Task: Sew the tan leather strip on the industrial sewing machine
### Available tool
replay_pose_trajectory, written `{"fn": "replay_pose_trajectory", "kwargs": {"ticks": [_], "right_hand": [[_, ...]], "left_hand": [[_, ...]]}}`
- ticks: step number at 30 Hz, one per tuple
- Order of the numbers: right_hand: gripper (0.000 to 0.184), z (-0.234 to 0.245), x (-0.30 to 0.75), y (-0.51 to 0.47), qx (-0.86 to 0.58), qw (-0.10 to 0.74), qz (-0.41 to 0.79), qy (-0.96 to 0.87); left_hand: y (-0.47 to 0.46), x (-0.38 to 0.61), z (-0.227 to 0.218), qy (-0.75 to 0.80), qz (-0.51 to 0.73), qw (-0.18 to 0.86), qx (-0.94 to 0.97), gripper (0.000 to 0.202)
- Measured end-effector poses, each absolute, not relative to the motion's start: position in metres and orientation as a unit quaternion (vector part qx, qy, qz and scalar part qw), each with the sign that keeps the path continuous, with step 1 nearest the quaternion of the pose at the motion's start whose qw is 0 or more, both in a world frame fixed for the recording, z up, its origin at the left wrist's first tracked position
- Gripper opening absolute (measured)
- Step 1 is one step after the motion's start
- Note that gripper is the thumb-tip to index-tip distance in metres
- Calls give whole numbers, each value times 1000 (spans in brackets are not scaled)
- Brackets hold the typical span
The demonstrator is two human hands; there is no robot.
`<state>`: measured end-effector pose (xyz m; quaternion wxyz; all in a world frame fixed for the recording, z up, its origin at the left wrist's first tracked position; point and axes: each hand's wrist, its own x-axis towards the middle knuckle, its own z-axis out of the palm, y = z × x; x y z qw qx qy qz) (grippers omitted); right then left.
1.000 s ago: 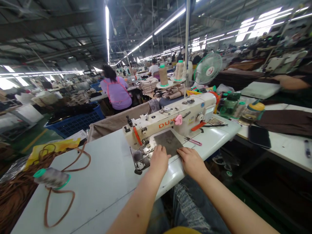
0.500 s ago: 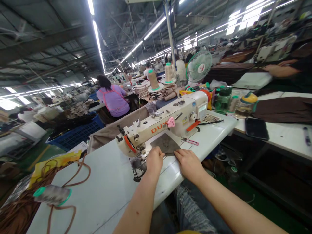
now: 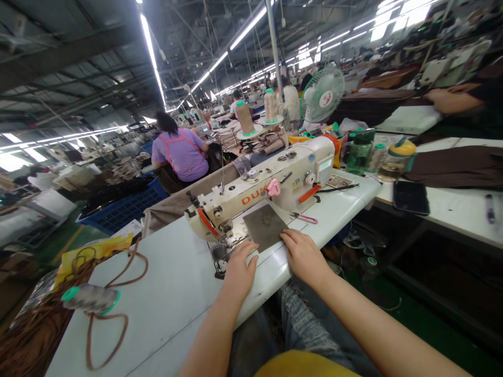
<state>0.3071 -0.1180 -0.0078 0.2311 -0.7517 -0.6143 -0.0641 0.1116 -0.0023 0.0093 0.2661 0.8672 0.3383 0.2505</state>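
A flat dark grey fabric piece point(image 3: 265, 226) lies on the bed of a cream sewing machine point(image 3: 271, 184), under its arm. My left hand point(image 3: 239, 269) rests palm down on the table just left of the piece's near corner, fingers curled toward the needle plate. My right hand point(image 3: 303, 255) lies flat with its fingertips on the piece's near right edge. Neither hand grips anything.
Pink-handled snips point(image 3: 304, 218) lie right of the fabric. On the white table point(image 3: 165, 293) at left sit a green-capped thread spool point(image 3: 91, 299) and brown cord loops point(image 3: 112, 314). A phone point(image 3: 411, 198), bottles point(image 3: 358, 152) and a fan point(image 3: 322, 95) stand to the right. Other workers sit beyond.
My left hand has slid back toward me, off the fabric's left edge. The fabric piece has turned slightly and now lies squarer under the machine arm. The view has shifted a little.
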Motion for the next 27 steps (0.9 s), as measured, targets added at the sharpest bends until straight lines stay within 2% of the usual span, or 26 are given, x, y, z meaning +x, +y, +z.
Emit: {"fn": "replay_pose_trajectory", "kwargs": {"ticks": [2,4,7,9,11,13,15,17,20,24,27], "right_hand": [[38,-5,299,-129,-751,265,-53,-603],[26,-1,290,-142,-746,280,5,-604],[25,3,276,-158,-705,282,86,-645],[23,3,266,-164,-652,286,79,-698],[43,-1,257,-166,-602,268,48,-751],[65,-10,252,-169,-569,224,11,-791],[69,-24,256,-174,-548,189,-32,-814],[60,-40,270,-184,-544,179,-81,-816],[30,-59,300,-204,-625,167,-112,-754],[23,-62,315,-217,-735,163,10,-658],[29,-57,292,-204,-699,220,170,-658]], "left_hand": [[-7,89,9,357,274,294,843,13],[-12,67,8,379,275,300,831,22],[-19,41,5,387,290,290,826,13],[-24,31,1,386,296,268,832,30],[-30,26,-4,390,293,250,836,36],[-35,24,-6,396,294,251,833,33],[-39,21,-4,401,298,265,825,29],[-42,12,0,409,301,277,816,25],[-46,-10,7,428,297,298,800,20],[-58,-36,7,439,311,358,763,16],[-69,-41,7,428,331,427,724,17]]}}
